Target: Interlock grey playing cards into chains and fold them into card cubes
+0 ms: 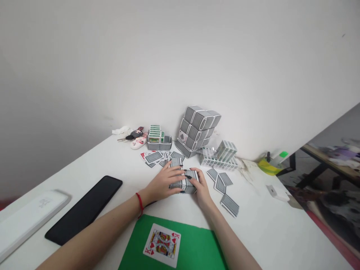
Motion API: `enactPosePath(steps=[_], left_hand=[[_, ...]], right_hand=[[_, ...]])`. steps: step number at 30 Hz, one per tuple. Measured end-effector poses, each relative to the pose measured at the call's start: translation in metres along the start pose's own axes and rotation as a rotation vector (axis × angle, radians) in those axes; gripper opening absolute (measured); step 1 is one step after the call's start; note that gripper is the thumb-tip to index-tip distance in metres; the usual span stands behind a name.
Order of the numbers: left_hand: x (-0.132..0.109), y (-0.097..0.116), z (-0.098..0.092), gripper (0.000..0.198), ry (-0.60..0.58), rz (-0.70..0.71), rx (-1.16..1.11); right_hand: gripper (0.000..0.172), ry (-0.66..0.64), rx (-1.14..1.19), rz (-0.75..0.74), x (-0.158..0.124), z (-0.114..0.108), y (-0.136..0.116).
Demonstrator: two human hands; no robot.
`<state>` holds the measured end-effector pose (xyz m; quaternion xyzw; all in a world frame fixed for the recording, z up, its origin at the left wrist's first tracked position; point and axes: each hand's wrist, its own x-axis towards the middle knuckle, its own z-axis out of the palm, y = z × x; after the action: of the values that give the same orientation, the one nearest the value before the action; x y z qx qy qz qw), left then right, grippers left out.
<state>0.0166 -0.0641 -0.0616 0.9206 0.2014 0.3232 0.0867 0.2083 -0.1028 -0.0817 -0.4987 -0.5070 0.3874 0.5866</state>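
Note:
A block of folded playing cards (176,162) with grey patterned backs lies on the white table between my hands. My left hand (165,179) spans its left part, fingers stretched over the top and thumb along the near side. Around the right end, my right hand (200,185) grips with the thumb on top. The fingers hide much of the block. Behind it stands a taller stack of folded-card cubes (197,129), leaning toward the right. Loose face-down cards (220,183) are scattered right of my right hand, and more cards (154,156) lie behind the block.
A green sheet with a king of hearts (163,243) is nearest me. A black phone-like slab (84,210) and white case (30,217) lie left. Small green-and-white boxes (154,133), a clear-wrapped pack (226,152), trinkets (139,140) and a yellow holder (270,167) line the wall.

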Motion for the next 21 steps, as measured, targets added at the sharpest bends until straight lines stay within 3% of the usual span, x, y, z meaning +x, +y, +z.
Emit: enactPosePath(steps=[3, 8, 14, 16, 20, 21], left_hand=[[0.001, 0.0, 0.007, 0.031, 0.061, 0.092, 0.049], [-0.001, 0.002, 0.015, 0.025, 0.131, 0.136, 0.113], [-0.003, 0.011, 0.006, 0.03, 0.04, 0.093, 0.073], [-0.004, 0.009, 0.001, 0.034, 0.045, 0.03, -0.014], [-0.006, -0.008, -0.003, 0.053, 0.265, -0.278, -0.168], [-0.005, -0.014, -0.003, 0.052, 0.266, -0.348, -0.218]], right_hand=[[0.029, 0.018, -0.052, 0.012, -0.001, 0.002, 0.002], [0.041, -0.04, -0.162, -0.038, -0.001, -0.002, 0.001], [0.049, -0.094, -0.189, -0.107, -0.001, -0.004, 0.002], [0.048, -0.085, -0.185, -0.146, -0.001, -0.004, 0.002], [0.047, -0.165, -0.13, -0.133, -0.002, -0.005, -0.001], [0.047, -0.193, -0.109, -0.113, -0.002, -0.005, -0.003]])
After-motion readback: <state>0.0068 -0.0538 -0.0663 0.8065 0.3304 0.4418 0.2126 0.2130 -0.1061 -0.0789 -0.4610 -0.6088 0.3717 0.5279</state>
